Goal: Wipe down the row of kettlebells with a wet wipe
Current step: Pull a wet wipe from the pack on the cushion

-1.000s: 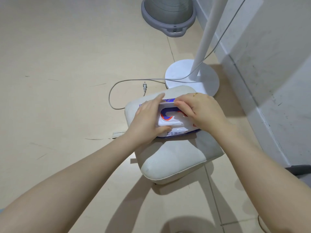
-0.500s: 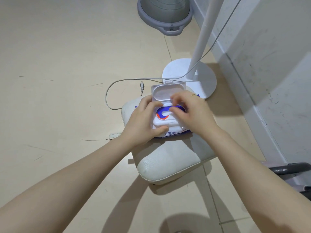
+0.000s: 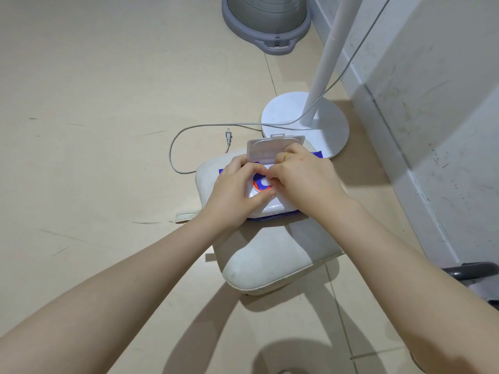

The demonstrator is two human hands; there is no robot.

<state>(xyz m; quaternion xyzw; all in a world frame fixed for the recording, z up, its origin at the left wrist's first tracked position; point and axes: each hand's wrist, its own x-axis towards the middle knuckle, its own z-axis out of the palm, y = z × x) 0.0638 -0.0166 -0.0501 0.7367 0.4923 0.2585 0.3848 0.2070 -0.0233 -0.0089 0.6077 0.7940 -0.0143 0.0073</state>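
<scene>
A blue and white wet wipe pack (image 3: 272, 207) lies on a white cushioned stool (image 3: 272, 255) on the floor. Its white flip lid (image 3: 270, 148) stands open at the far side. My left hand (image 3: 235, 193) presses on the pack's left side with the thumb on the white lid frame. My right hand (image 3: 302, 176), with a gold ring, has its fingertips pinched together at the pack's opening. What they pinch is hidden. No kettlebells are in view.
A white fan stand (image 3: 305, 122) with a round base sits just behind the stool. Its grey cord and plug (image 3: 228, 137) loop on the tiled floor. A grey round appliance (image 3: 267, 25) stands further back. A grey wall (image 3: 432, 103) runs along the right. A dark handle (image 3: 469, 269) shows at right.
The pack's lid went from shut to standing fully open. My right hand's fingers moved from the lid down to the opening. The left hand stayed on the pack.
</scene>
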